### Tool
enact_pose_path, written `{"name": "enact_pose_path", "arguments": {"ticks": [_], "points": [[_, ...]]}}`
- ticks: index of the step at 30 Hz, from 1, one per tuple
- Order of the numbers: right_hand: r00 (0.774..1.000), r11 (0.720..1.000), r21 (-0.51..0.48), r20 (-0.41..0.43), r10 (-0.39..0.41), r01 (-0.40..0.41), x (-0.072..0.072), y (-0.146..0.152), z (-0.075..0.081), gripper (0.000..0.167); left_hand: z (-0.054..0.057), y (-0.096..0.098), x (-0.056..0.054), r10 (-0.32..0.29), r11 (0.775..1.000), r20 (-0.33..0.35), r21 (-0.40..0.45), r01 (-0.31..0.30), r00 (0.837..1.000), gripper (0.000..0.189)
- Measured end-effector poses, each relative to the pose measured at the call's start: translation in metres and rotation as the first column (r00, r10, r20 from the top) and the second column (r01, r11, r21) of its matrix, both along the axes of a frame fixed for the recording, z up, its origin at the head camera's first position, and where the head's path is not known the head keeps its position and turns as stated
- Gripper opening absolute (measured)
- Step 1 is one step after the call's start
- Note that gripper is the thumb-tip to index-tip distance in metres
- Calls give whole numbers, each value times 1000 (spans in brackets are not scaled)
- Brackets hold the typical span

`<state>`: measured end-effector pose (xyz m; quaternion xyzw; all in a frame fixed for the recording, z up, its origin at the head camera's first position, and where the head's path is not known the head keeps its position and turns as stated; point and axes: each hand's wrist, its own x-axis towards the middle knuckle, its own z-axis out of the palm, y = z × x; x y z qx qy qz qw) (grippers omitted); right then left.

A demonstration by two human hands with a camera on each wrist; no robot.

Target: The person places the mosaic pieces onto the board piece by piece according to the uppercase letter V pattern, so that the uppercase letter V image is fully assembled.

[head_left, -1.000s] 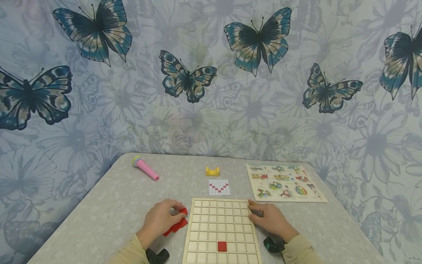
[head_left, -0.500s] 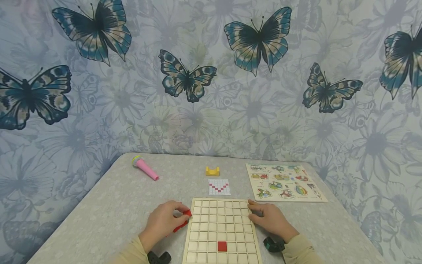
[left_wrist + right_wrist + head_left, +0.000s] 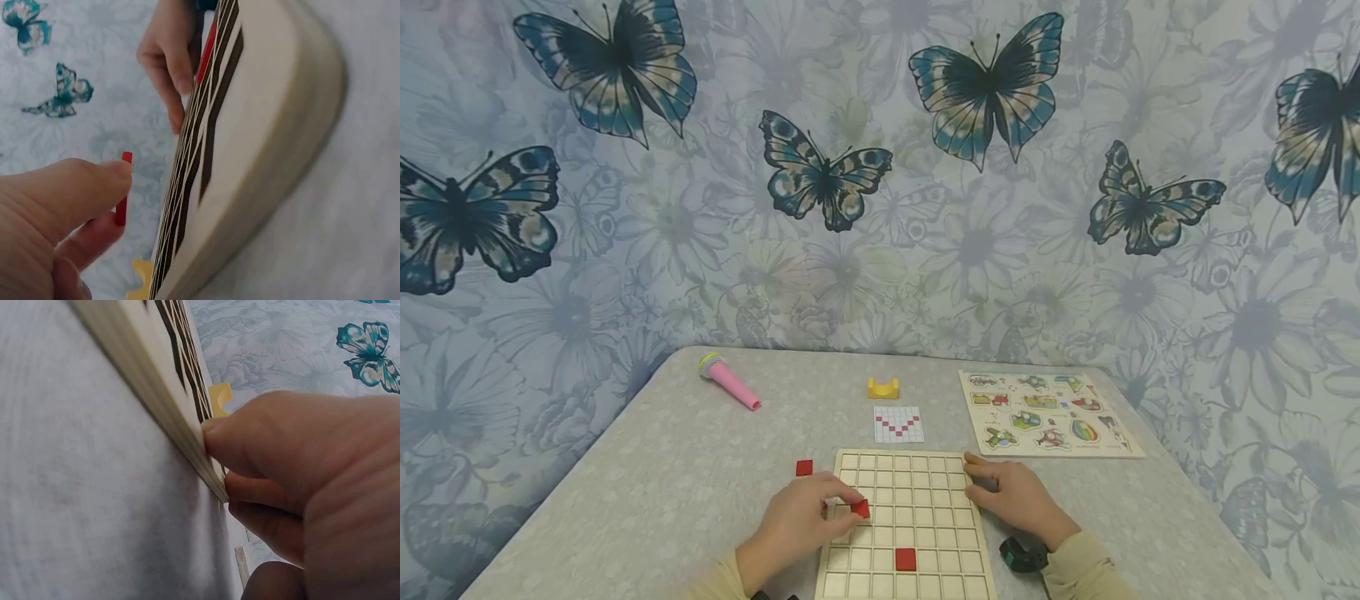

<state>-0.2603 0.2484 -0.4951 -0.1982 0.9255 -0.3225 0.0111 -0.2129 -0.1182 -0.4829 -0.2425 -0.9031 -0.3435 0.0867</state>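
My left hand (image 3: 800,518) pinches a small red square tile (image 3: 861,508) between thumb and fingers, over the left part of the wooden grid board (image 3: 865,540). In the left wrist view the pinched tile (image 3: 122,212) stands on edge, apart from the board. Another red tile (image 3: 906,559) lies in a cell near the front. My right hand (image 3: 1018,500) holds the board at its far right corner, thumb and fingertips against the edge. To the board's left a loose red tile (image 3: 804,467) lies on the table; more red shows partly behind the left hand.
Beyond the board lies a pattern card (image 3: 898,425) with a red V, and behind it a yellow piece (image 3: 883,388). A pink toy microphone (image 3: 730,382) lies at the back left. At the right is a picture puzzle board (image 3: 1048,417).
My left hand has moved right from the tile pile, carrying a red tile over the board, and a loose tile is uncovered behind it. My right hand has stayed put.
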Motion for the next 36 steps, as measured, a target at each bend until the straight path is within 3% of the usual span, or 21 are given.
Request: {"name": "enact_pose_path", "arguments": {"ticks": [6, 11, 19, 30, 36], "points": [[1000, 1000, 4, -3, 2, -2, -1, 1, -1, 49, -6, 11, 5, -143, 989, -8, 38, 143, 990, 13], [1000, 1000, 16, -5, 2, -2, -2, 2, 0, 49, -12, 16, 4, -205, 979, -34, -7, 205, 978, 6], [1000, 1000, 19, -13, -5, 6, -2, 2, 0, 48, -15, 19, 3, -255, 967, -66, -4, 255, 965, 6], [1000, 1000, 18, -13, -19, 20, -1, 1, -2, 47, -15, 19, 4, -282, 959, -122, -42, 279, 951, 9], [1000, 1000, 21, -18, -15, 16, -2, 0, -3, 48, -16, 18, 4, -262, 965, -77, -32, 260, 962, 7]]}}
